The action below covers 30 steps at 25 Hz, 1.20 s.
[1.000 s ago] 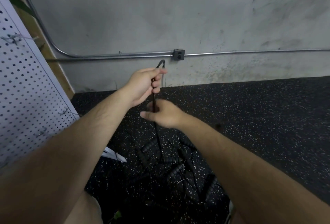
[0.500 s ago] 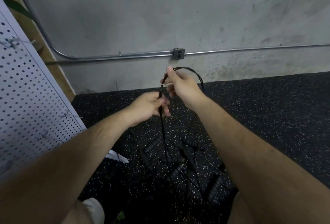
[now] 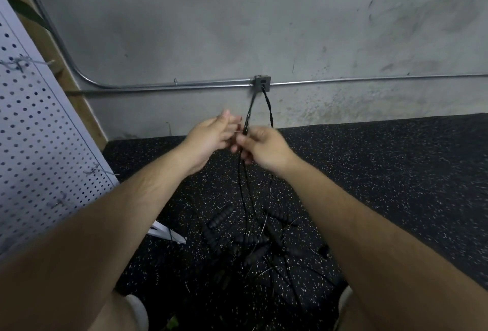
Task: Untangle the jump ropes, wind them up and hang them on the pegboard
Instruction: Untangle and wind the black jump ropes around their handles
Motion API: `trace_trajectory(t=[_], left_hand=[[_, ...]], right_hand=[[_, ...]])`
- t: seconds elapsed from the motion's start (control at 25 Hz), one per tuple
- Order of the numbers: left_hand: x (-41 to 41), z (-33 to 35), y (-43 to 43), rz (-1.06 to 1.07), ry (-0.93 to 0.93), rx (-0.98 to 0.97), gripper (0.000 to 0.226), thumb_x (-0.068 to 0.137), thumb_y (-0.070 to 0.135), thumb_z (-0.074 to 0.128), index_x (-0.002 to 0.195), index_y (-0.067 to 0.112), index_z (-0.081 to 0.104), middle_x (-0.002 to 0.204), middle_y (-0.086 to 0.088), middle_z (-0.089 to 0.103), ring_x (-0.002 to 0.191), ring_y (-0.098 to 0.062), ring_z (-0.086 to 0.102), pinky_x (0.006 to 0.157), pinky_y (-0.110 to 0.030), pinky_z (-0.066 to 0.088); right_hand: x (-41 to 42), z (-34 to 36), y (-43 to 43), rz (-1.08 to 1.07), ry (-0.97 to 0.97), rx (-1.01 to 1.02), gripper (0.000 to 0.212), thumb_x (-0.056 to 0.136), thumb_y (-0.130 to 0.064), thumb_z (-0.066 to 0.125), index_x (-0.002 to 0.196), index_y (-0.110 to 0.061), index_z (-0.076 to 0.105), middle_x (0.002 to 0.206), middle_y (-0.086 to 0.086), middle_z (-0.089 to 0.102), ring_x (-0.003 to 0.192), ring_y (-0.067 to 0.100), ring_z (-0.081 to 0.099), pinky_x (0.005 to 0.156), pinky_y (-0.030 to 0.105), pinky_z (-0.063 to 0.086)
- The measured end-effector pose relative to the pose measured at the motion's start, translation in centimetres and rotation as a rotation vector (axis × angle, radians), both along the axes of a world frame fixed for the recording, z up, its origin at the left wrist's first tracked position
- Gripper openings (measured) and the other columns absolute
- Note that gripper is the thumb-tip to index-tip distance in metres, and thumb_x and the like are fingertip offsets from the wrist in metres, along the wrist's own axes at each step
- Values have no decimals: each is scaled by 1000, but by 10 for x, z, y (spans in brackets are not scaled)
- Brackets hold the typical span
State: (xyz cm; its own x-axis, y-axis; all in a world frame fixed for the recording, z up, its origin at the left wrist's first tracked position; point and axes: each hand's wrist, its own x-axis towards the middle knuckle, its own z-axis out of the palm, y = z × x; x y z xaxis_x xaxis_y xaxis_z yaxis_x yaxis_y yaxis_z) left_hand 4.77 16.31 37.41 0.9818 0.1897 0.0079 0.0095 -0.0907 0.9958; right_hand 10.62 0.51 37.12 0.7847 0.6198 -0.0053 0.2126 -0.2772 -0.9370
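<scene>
The right hand (image 3: 265, 150) is now clamping the raised loop of thin black jump-rope cord (image 3: 249, 115) as the left hand (image 3: 211, 136), gripping it moments ago, is opening loose-fingered alongside, so winding is advancing, strands trailing to the floor tangle (image 3: 250, 243).
</scene>
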Motion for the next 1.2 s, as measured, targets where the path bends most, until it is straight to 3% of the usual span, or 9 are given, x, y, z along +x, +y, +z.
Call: trace_trajectory(t=[0.12, 0.28, 0.36, 0.44, 0.52, 0.72, 0.84, 1.0, 1.2], left_hand=[[-16, -20, -8, -222, 86, 72, 26, 108, 22, 45, 125, 16, 64, 116, -3, 75, 115, -18, 68, 106, -43, 48], [-8, -13, -16, -13, -5, 229, 20, 104, 10, 52, 105, 15, 71, 95, -3, 78, 95, -19, 75, 95, -45, 58], [0, 3, -12, 89, -80, 160, 21, 104, 11, 53, 101, 17, 73, 91, -3, 78, 91, -22, 75, 85, -41, 61], [6, 18, -8, 148, -146, 118, 20, 104, 11, 54, 100, 17, 72, 88, -2, 77, 87, -23, 75, 73, -32, 59], [7, 27, -8, 157, -189, 107, 20, 104, 11, 52, 101, 14, 71, 87, -3, 76, 84, -22, 74, 66, -26, 57], [3, 31, -1, 151, -212, 24, 25, 107, 24, 48, 115, 14, 70, 103, -4, 76, 99, -18, 73, 86, -34, 59], [-8, 12, 5, 4, -63, 35, 30, 108, 34, 43, 121, 20, 67, 110, 3, 76, 105, -13, 70, 98, -36, 52], [-24, -13, 1, -216, 85, 289, 21, 107, 16, 47, 115, 16, 66, 103, 0, 78, 103, -14, 73, 96, -39, 53], [-3, 7, 0, 44, -75, 299, 15, 102, 12, 57, 95, 16, 71, 88, -4, 78, 85, -22, 76, 85, -45, 60]], right_hand=[[10, 34, 3, -153, -7, 249, 20, 101, -17, 59, 103, 1, 67, 91, 8, 76, 57, 14, 57, 60, 31, 53], [12, 40, 2, -136, 16, 395, 25, 103, -20, 57, 112, 1, 65, 94, 15, 73, 61, 13, 56, 60, 28, 50], [13, 25, -7, -32, 56, 292, 20, 99, -22, 60, 113, -10, 68, 92, 12, 69, 70, 14, 60, 66, 31, 51], [7, 6, -12, 116, -7, -1, 21, 94, -24, 65, 115, -22, 68, 98, -4, 71, 80, 9, 64, 72, 27, 54], [1, -11, -9, 158, -103, -239, 18, 93, -28, 70, 110, -22, 71, 90, -8, 71, 73, 7, 65, 69, 24, 53], [-3, -3, 1, 2, -124, -88, 16, 96, -20, 68, 91, -5, 71, 74, 4, 70, 60, 9, 64, 64, 23, 56], [-4, 24, 10, -54, -163, 79, 22, 98, -17, 64, 93, 4, 67, 69, 5, 68, 54, 10, 63, 56, 22, 55], [2, 43, 18, -140, -121, 217, 28, 98, -21, 65, 89, 6, 65, 67, 7, 67, 53, 15, 61, 57, 31, 53], [7, 13, -4, -8, -11, 98, 20, 95, -18, 58, 110, -12, 69, 98, 2, 72, 76, 14, 63, 69, 30, 52]])
